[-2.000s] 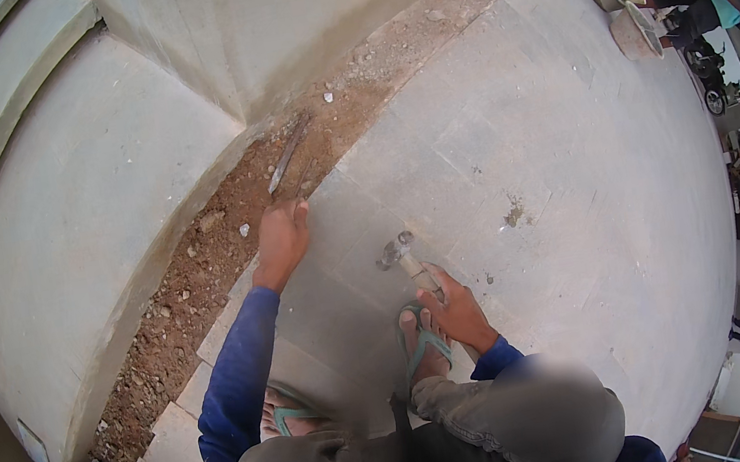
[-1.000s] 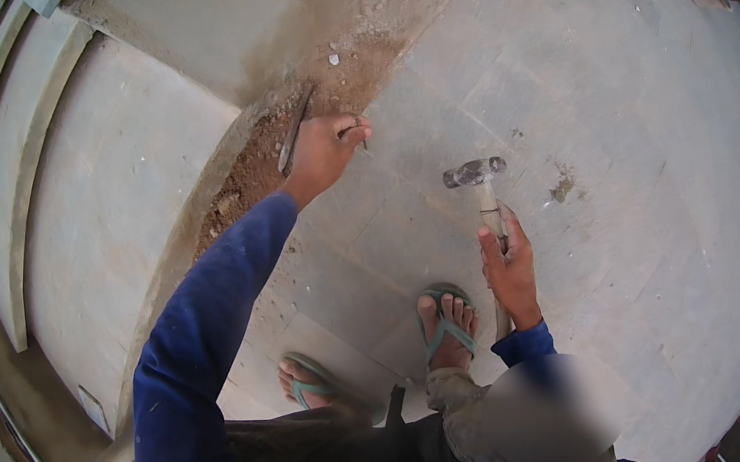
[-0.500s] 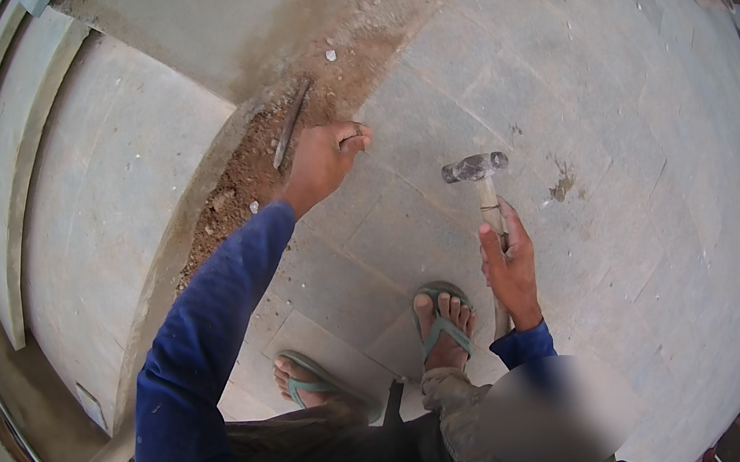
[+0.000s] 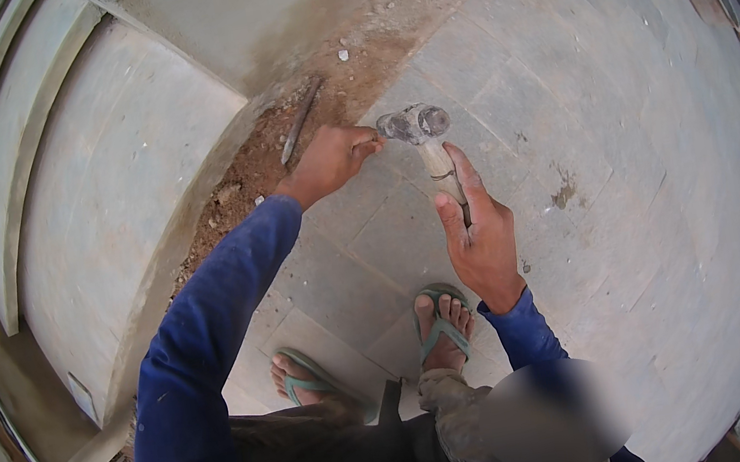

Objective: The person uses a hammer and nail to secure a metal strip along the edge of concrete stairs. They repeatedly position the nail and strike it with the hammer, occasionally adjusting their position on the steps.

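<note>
My right hand (image 4: 485,247) is closed round the wooden handle of a hammer (image 4: 414,125), its thumb and forefinger lying along the shaft. The hammer's grey, dusty head is raised above the paving, beside the fingertips of my left hand (image 4: 329,162). That hand is closed in a pinch over the edge of the soil strip; what it grips, if anything, is too small or hidden to make out. Just beyond its wrist a dark, narrow bar (image 4: 302,119) lies slantwise on the reddish soil (image 4: 251,167).
Grey stone paving (image 4: 618,223) spreads to the right of the soil strip. Pale slabs (image 4: 118,144) and curved step edges (image 4: 37,118) lie on the left. A small white stone (image 4: 344,55) sits on the soil. My feet in green flip-flops (image 4: 446,320) stand below my hands.
My right hand has brought the hammer up and leftward, so its head is now close to my left fingertips. The left hand stays nearly in place, still pinched.
</note>
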